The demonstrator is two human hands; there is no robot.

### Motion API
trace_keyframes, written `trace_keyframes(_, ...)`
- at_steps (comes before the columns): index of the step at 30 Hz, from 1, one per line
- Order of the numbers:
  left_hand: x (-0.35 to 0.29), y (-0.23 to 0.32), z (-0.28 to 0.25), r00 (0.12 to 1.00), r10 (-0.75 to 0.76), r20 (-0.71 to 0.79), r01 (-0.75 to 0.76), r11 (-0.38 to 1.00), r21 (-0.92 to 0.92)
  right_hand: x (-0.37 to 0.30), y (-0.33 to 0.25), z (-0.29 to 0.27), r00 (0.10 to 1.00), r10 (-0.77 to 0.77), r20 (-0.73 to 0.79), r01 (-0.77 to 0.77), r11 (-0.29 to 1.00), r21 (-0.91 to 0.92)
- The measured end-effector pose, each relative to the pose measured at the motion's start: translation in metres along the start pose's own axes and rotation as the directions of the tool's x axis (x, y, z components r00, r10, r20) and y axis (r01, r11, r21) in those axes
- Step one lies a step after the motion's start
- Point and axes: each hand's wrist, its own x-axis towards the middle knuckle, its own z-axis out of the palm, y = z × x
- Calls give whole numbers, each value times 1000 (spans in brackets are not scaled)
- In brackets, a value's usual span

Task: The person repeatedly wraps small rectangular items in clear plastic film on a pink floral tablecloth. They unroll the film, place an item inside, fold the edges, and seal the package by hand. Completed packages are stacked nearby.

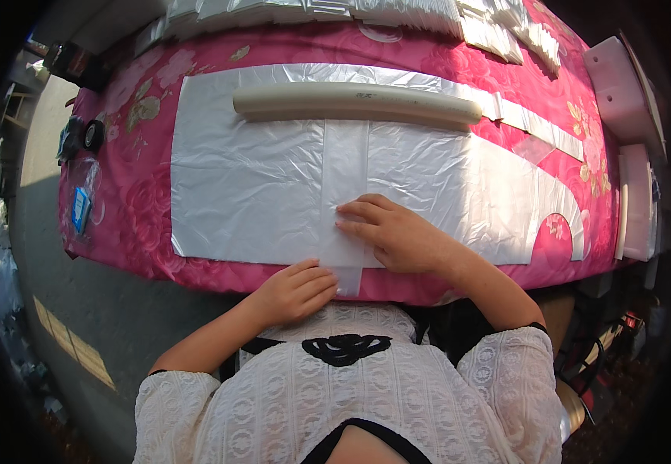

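A stack of white plastic vest-type bags (242, 185) lies flat, its handle cut-out to the right. Across its middle runs a narrow translucent plastic strip (344, 158), its near end hanging past the stack toward the table's front edge. My right hand (401, 233) lies on the strip with fingers spread. Nearer to me, my left hand (297, 294) rests at the left side of the strip's near end, fingers stretched and side by side, thumb hidden. A beige tube (358, 103) lies across the far part of the bags and over the strip's far end.
A pink flowered cloth (138, 224) covers the table. Piles of folded white plastic (312, 9) line the far edge. At left are a black tape roll (94, 135) and a small blue packet (81, 209). White boxes (621, 93) stand along the right edge.
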Motion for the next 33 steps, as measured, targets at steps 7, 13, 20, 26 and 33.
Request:
trace_keyframes(7, 6, -6, -7, 981, -133, -141, 78, 937, -342, -5, -11, 21, 974, 43, -223, -44, 999, -1)
trace_keyframes(13, 29, -33, -44, 996, -82, 17, 84, 967, -239, -2, -8, 29, 926, 61, -374, -68, 998, -7)
trace_keyframes(20, 34, -41, -16, 973, -231, 16, 230, 972, 41, -5, -5, 26, 907, 50, -418, -84, 994, -63)
trace_keyframes(26, 50, -47, -19, 907, -417, -57, 392, 886, -248, 0, 8, 14, 889, 179, -421, -176, 983, 47)
trace_keyframes(33, 69, -55, -20, 536, -835, -121, 668, 508, -544, 27, 19, -8, 724, 684, -84, -577, 668, 469)
